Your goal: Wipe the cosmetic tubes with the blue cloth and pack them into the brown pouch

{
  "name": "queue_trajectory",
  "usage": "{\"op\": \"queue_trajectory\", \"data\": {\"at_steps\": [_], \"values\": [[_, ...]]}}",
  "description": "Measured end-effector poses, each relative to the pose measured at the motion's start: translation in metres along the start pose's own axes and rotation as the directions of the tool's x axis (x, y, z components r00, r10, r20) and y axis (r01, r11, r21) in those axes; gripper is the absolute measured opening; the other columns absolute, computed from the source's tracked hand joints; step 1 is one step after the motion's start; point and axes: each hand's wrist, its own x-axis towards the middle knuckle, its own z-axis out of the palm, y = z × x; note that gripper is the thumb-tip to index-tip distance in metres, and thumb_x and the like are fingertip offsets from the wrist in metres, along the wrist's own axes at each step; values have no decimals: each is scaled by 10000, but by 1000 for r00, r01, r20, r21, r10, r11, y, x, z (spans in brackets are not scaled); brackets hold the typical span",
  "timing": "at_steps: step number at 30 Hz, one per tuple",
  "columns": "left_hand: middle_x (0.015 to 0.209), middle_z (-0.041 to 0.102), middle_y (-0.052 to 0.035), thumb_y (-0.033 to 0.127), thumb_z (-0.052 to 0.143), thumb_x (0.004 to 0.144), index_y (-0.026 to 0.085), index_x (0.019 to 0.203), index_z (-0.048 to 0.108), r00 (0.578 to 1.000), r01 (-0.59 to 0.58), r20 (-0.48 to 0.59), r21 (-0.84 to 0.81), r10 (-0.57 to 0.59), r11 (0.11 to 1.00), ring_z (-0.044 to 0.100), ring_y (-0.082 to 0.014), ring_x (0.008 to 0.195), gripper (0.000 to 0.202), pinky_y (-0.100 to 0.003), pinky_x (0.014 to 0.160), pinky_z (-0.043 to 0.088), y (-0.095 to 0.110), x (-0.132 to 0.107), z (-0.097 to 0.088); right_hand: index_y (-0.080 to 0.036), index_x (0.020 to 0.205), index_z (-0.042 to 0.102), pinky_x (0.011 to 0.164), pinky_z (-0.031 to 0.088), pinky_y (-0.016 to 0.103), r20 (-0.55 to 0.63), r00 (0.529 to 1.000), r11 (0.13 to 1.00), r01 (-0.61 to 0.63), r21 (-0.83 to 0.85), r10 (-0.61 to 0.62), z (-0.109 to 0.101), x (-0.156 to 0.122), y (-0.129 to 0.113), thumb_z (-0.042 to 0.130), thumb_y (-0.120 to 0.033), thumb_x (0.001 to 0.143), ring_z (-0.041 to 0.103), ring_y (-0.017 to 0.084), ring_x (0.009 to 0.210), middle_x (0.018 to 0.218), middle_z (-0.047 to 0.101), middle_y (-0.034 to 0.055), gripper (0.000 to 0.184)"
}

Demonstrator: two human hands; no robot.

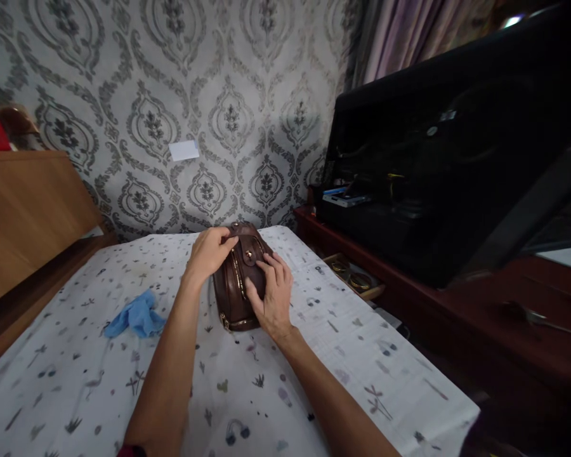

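A dark brown leather handbag (228,285) lies on the white printed cloth, showing gold zips and a flap with a round gold clasp. My left hand (209,252) is closed on the bag's upper left edge, its thumb against the leather near the flap. Over the right side of the bag rests my right hand (275,293), fingers spread and thumb apart, touching the leather below the clasp. A zip pull hangs at the bag's near left corner. What my left fingertips press on is partly hidden.
A crumpled blue cloth (137,315) lies left of my left forearm. The printed sheet (247,406) covers the surface. A large black television (428,152) stands on a dark red cabinet (528,317) at right, beside an open drawer (378,291). A wooden panel (28,216) stands at left.
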Motion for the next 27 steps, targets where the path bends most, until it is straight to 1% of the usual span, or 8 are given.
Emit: {"op": "queue_trajectory", "data": {"at_steps": [3,6,8,10,13,18,21,27], "values": [[811,659,-30,298,592,897,206,792,621,994,2,-113,138,14,990,588,-207,766,143,-308,669,370,14,-9,2,-211,1255,554,1110,401,557,-13,1000,999,-18,48,19,0,-2,2,384,-208,997,454,274,1358,1337,580,127,309],[943,671,-63,269,593,917,203,979,598,970,-25,-233,199,72,980,609,-228,862,91,-324,715,418,32,-26,13,-206,1315,511,1108,418,537,-61,997,994,-41,102,48,2,-3,5,336,-172,1009,476,247,1349,1398,546,139,355],[923,661,-70,260,547,952,201,956,584,946,-124,-259,262,194,957,607,-229,874,69,-337,755,447,40,-43,25,-209,1343,493,1106,428,528,-95,992,986,-73,150,88,5,-4,6,336,-187,1018,489,240,1339,1407,540,145,362],[913,670,-79,249,482,990,202,895,592,899,-294,-216,346,380,891,612,-232,894,152,-357,805,468,41,-61,42,-212,1355,487,1103,436,520,-127,983,973,-102,207,130,7,-5,8,341,-219,1026,502,238,1329,1396,548,145,360],[1073,715,-99,181,433,1005,193,1028,641,801,-453,-188,431,568,781,651,-237,1031,210,-406,958,479,28,-85,67,-210,1342,499,1100,444,508,-150,973,952,-129,279,176,10,-6,10,334,-262,1036,531,233,1300,1378,566,143,352],[1335,671,-129,120,411,998,160,1339,582,706,-507,-223,504,672,699,580,-234,1313,383,-457,1178,340,-7,-103,96,-205,1213,587,1084,452,482,-111,970,930,-169,326,215,2,2,13,354,-275,1032,574,224,1234,1285,631,129,304],[1373,651,-137,141,440,993,155,1370,583,666,-517,-253,521,702,679,550,-230,1355,403,-446,1207,291,-17,-104,102,-208,1148,637,1019,486,457,-60,970,922,-204,329,236,-5,19,21,445,-292,987,621,231,1105,1154,690,113,264],[1369,658,-125,155,436,1003,237,1323,646,616,-537,-241,569,750,624,578,-228,1327,391,-435,1188,286,-20,-102,102,-211,964,757,859,522,404,230,933,847,-350,400,276,0,77,49,631,-313,821,666,236,876,994,759,85,217]]}}
